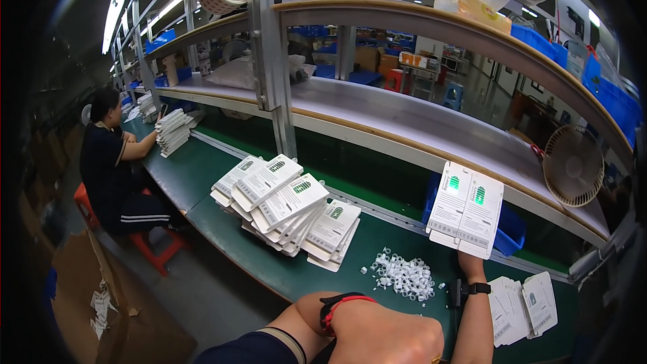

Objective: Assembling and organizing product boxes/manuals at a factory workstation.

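Observation:
My right hand (474, 266) holds up a flattened white carton (465, 212) with green print; its fingers are mostly hidden behind the card. A black band with a dark block is round that wrist. Close to the camera, the back of my left hand (394, 334) fills the lower middle, with a red and black bracelet on the wrist. Its fingers bend down out of sight. Beyond it lies a heap of small white ring-shaped pieces (408, 276) on the green bench (269, 273). More flat white cartons (509, 313) lie right of my right forearm.
Stacked white cartons (290, 205) lean in a loose pile left of the heap. A blue bin (510, 232) stands behind the raised carton. A shelf (391, 111) runs along the back, with a fan (574, 165) at right. Another person (104, 162) sits at the far left, handling cartons.

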The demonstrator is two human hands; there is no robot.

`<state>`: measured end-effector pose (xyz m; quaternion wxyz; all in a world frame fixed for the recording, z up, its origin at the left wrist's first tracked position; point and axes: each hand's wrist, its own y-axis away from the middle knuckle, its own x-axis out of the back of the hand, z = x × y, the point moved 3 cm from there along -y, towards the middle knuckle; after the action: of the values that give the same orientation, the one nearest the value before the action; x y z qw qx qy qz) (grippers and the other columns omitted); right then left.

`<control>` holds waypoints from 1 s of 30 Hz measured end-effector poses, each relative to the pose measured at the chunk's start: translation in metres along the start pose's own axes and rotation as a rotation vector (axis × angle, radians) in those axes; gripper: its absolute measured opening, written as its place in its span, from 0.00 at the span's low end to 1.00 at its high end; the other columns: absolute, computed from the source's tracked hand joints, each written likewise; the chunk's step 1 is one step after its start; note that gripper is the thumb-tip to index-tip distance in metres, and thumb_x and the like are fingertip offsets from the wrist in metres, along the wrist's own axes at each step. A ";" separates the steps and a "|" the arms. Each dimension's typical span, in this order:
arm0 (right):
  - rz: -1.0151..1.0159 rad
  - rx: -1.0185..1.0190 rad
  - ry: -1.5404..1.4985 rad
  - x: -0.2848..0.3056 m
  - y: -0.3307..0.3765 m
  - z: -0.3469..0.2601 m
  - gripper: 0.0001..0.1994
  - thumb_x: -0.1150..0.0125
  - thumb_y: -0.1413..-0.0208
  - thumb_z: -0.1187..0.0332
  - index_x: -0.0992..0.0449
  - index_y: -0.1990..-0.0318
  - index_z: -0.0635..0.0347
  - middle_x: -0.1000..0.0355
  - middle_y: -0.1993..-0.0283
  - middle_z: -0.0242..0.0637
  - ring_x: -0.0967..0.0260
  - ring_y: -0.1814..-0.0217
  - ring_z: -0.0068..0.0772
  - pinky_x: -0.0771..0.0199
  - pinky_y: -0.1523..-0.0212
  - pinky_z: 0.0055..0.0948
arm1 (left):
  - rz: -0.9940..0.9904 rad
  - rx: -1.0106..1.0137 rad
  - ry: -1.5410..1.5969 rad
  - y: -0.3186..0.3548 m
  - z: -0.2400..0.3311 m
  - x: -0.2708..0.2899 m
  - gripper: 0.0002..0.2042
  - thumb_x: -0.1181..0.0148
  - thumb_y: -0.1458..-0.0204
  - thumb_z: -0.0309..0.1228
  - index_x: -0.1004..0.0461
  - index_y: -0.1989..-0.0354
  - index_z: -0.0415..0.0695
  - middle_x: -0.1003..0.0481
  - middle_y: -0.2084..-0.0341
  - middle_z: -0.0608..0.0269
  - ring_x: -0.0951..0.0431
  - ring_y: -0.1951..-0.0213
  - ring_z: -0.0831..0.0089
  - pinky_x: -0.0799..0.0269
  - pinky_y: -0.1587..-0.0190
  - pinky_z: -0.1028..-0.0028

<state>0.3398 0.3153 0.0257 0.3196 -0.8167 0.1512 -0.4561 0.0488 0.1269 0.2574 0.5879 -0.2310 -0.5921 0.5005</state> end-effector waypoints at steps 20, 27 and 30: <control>-0.026 0.036 0.052 0.002 0.000 -0.006 0.15 0.45 0.47 0.70 0.28 0.52 0.63 0.31 0.51 0.50 0.36 0.47 0.53 0.37 0.46 0.40 | 0.046 0.040 -0.022 0.005 -0.002 -0.007 0.24 0.46 0.53 0.53 0.37 0.85 0.43 0.37 0.87 0.61 0.35 0.88 0.61 0.43 0.86 0.67; -0.029 -0.005 0.037 0.002 0.001 -0.003 0.15 0.46 0.47 0.70 0.29 0.51 0.63 0.31 0.50 0.50 0.37 0.46 0.53 0.38 0.45 0.41 | 0.047 0.036 -0.021 0.004 -0.002 -0.003 0.24 0.46 0.53 0.52 0.38 0.85 0.43 0.38 0.87 0.61 0.35 0.88 0.62 0.43 0.86 0.67; -0.056 -0.037 0.028 0.002 0.000 -0.009 0.16 0.46 0.47 0.70 0.29 0.51 0.63 0.32 0.49 0.50 0.38 0.45 0.52 0.39 0.44 0.41 | 0.036 0.031 -0.023 0.005 0.000 -0.002 0.24 0.47 0.52 0.52 0.38 0.86 0.43 0.38 0.88 0.61 0.35 0.88 0.62 0.43 0.86 0.67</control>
<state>0.3336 0.3111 0.0305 0.2896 -0.8199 0.1410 -0.4734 0.0481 0.1268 0.2524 0.5753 -0.2267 -0.5868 0.5227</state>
